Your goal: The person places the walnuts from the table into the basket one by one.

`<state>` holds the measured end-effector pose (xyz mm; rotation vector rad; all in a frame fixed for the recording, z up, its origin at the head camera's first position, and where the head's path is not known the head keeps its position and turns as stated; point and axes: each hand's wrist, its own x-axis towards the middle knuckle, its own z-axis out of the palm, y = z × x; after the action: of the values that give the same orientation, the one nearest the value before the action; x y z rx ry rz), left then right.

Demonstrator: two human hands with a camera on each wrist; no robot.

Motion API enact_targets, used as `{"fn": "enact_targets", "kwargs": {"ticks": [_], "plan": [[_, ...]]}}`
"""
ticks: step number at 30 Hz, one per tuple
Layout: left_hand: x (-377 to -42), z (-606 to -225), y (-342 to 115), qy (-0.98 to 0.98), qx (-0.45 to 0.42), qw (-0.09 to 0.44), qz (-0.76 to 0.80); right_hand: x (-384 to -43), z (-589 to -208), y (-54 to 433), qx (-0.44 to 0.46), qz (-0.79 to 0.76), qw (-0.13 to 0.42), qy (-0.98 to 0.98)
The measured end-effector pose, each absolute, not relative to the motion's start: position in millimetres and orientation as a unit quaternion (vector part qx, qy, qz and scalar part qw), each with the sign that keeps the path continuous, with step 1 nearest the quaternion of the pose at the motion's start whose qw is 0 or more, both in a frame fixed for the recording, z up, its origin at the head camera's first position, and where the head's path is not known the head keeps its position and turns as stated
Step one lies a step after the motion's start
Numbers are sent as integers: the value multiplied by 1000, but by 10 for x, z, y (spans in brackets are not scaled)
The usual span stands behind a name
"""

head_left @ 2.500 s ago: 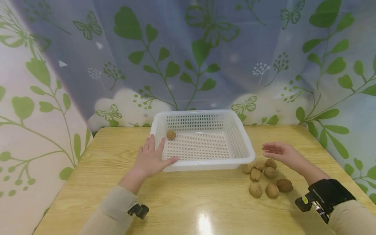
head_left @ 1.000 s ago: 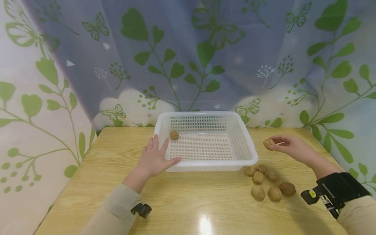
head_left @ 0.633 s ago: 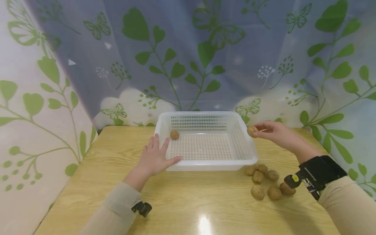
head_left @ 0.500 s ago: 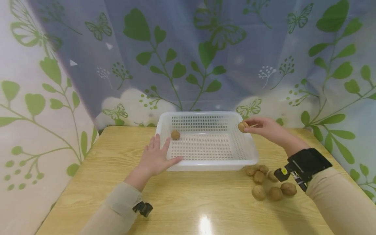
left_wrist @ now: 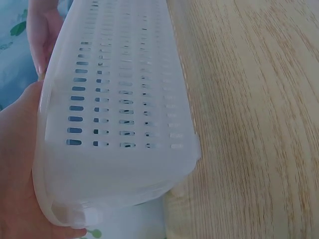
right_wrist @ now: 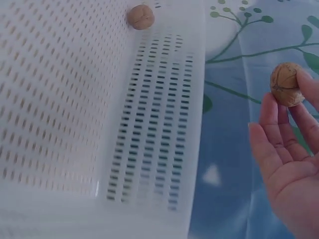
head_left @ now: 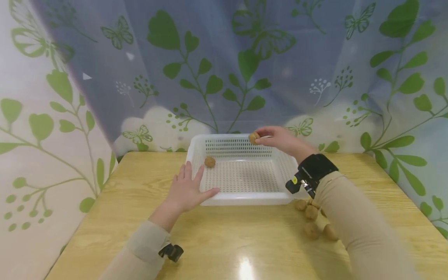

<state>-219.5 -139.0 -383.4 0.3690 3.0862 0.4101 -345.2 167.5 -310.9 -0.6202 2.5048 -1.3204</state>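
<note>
My right hand point(head_left: 278, 139) pinches a walnut point(head_left: 253, 138) between thumb and fingertips, up over the far rim of the white plastic basket point(head_left: 246, 198). The right wrist view shows the same walnut point(right_wrist: 285, 83) with the thumb on one side and fingertips beneath. Spread across the basket's near left corner is my left hand point(head_left: 183, 190), its fingers straight and resting on the rim. Another walnut point(head_left: 210, 162) lies inside at the far left of the slotted floor. In the left wrist view, the basket's front wall point(left_wrist: 119, 172) stands beside the hand.
Several loose walnuts point(head_left: 310, 212) lie on the wooden table point(head_left: 224, 237) by the basket's near right corner, some covered by my right sleeve point(head_left: 353, 217). A patterned curtain point(head_left: 213, 58) hangs close behind the basket and table's back edge.
The right hand picked a walnut from the group at right, lifted it, then carried it left over the basket's right rim to its far side. The left hand stays at the corner.
</note>
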Motion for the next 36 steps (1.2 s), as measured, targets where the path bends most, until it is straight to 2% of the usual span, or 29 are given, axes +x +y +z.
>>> {"fn": "enact_targets", "kwargs": {"ticks": [8,15,18,21,25,36], "plan": [[-2188,-3814,-1359,983,117,3,141,-3777,-3338,1215,-212,-502,156,824],[-2179,-3816,-1353,983,118,-7,138,-3861,-3568,839,-188,-445,173,858],[-2175,-3826,-1342,983,119,-13,137,-3998,-3843,753,-209,-409,169,872],[-2173,-3849,-1337,984,118,-17,132,-4442,-4403,719,-257,-408,169,860],[-2158,-3868,-1332,984,116,-20,136,-5042,-5060,661,-261,-403,185,857],[-2164,-3871,-1337,984,118,-23,130,-5290,-5417,505,-224,-356,138,897]]}}
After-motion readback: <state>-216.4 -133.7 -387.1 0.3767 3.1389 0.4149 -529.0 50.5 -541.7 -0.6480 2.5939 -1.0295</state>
